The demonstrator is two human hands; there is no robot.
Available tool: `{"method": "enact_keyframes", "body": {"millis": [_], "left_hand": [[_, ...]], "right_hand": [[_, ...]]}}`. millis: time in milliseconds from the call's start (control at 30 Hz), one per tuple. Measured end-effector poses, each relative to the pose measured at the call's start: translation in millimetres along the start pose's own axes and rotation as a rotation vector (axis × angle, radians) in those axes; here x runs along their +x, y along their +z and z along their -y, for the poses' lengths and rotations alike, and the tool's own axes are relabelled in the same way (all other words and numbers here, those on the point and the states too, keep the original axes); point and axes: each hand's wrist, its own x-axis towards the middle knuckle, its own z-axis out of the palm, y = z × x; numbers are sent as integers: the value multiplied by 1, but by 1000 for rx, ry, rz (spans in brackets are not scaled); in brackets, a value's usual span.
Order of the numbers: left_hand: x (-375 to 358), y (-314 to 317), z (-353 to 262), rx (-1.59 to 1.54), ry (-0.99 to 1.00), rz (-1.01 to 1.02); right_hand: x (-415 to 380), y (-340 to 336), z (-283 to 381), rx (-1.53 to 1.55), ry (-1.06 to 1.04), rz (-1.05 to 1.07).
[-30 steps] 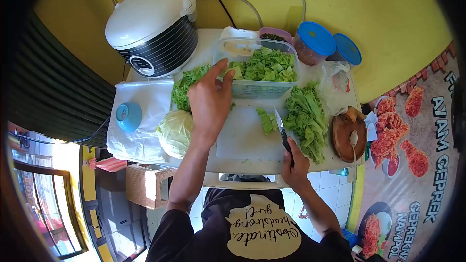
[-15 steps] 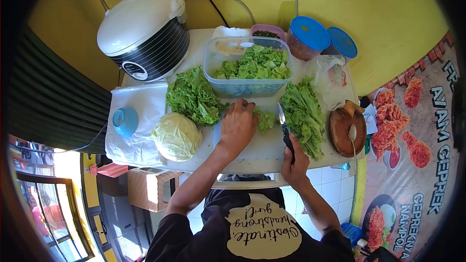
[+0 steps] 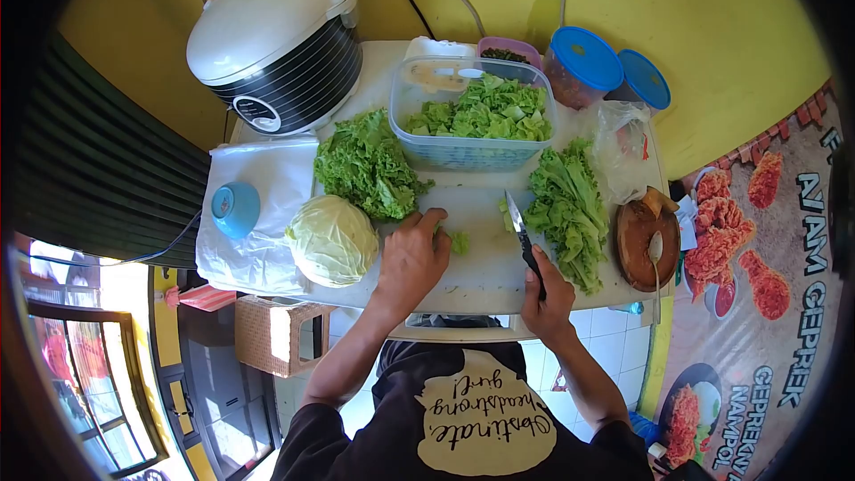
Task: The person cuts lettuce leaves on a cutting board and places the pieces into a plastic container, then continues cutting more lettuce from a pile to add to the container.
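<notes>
My right hand [image 3: 548, 292] is closed round the dark handle of a knife [image 3: 519, 230], whose blade points away from me beside a small lettuce scrap. My left hand [image 3: 415, 254] has its fingers curled over a small piece of lettuce [image 3: 459, 241] on the white cutting board [image 3: 481, 272]; its fingertips are partly hidden. Just beyond that hand lies a bunch of curly lettuce [image 3: 370, 165], with a pale cabbage [image 3: 332, 241] to its left. Loose lettuce leaves [image 3: 570, 214] lie right of the knife. A clear plastic tub [image 3: 472, 154] behind the board holds chopped lettuce [image 3: 485, 111].
A rice cooker [image 3: 276, 44] stands at the back left, with a blue bowl [image 3: 236, 209] on plastic bags [image 3: 258, 258] in front. Blue-lidded containers [image 3: 585, 58] are at the back right. A stone mortar [image 3: 637, 245] with a spoon sits near the right edge.
My left hand has moved left and slightly nearer to me, and the lettuce piece by it now looks smaller. The knife is still in my right hand. The view has shifted a little.
</notes>
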Motion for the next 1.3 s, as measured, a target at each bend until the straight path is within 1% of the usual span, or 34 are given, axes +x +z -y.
{"method": "enact_keyframes", "body": {"millis": [67,200,400,467,500,567,700,767,867,1100,1200,1300], "left_hand": [[-5,-1,2,-116,-67,44],[-10,1,4,-54,-99,26],[-11,11,6,16,-123,-89],[-11,11,6,28,-126,-98],[-12,10,6,29,-126,-99],[-12,9,5,2,-128,-92],[-14,7,5,-14,-121,-81],[-15,7,6,-51,-97,-96],[-16,6,7,-85,-117,-99],[-16,7,8,-105,-115,-114],[-18,3,7,-118,-149,-86],[-20,6,11,-107,-130,-99]], "right_hand": [[2,-5,4,-46,3,124],[8,-5,6,18,-21,146],[10,-9,13,-6,3,198],[10,-10,19,-32,3,282],[9,-10,21,-31,2,282],[6,-9,26,-76,26,381],[7,-6,29,-81,14,386],[7,-7,30,-147,0,396],[10,-9,33,-209,-6,416],[12,-4,42,-182,-41,410],[13,-2,43,-225,-27,474],[10,0,40,-196,-29,447]]}}
